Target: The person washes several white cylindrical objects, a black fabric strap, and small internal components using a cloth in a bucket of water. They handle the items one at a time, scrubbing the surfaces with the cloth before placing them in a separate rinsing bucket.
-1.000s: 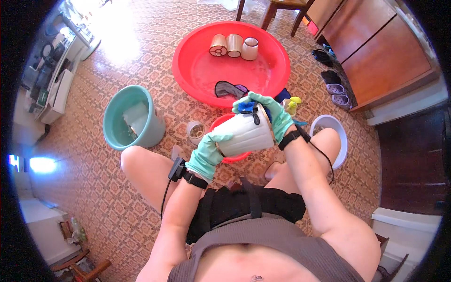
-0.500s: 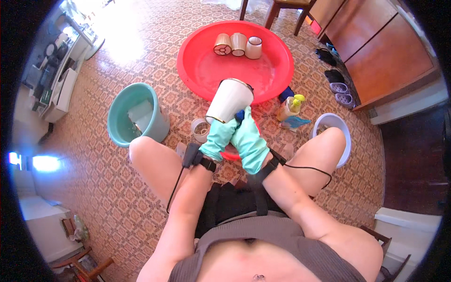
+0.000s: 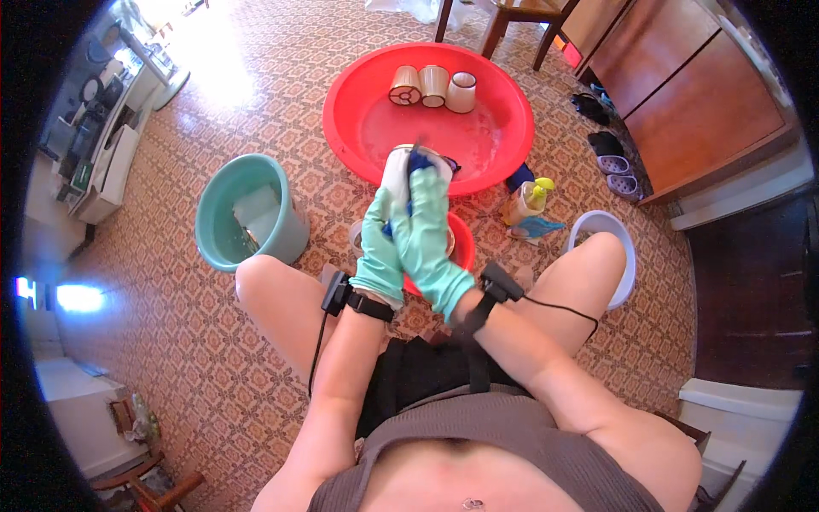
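Observation:
A small white lampshade with dark trim is held up in front of me, tilted, over the near rim of the large red basin. My left hand, in a mint green rubber glove, is closed round its left side. My right hand, gloved alike, presses a dark blue cloth against the shade, its fingers stretched along it and slightly blurred. Both hands hide much of the shade. Below them stands a small red basin, partly covered. Three more lampshades lie inside the large basin.
A green bucket with something white inside stands at left. On the right are a bottle with a yellow-green pump top, a light blue packet and a pale lavender basin. A wooden chair stands beyond the large basin.
The lampshade has turned and come partly behind my hands. My right hand has moved up onto it with the blue cloth, and more of the small red basin shows.

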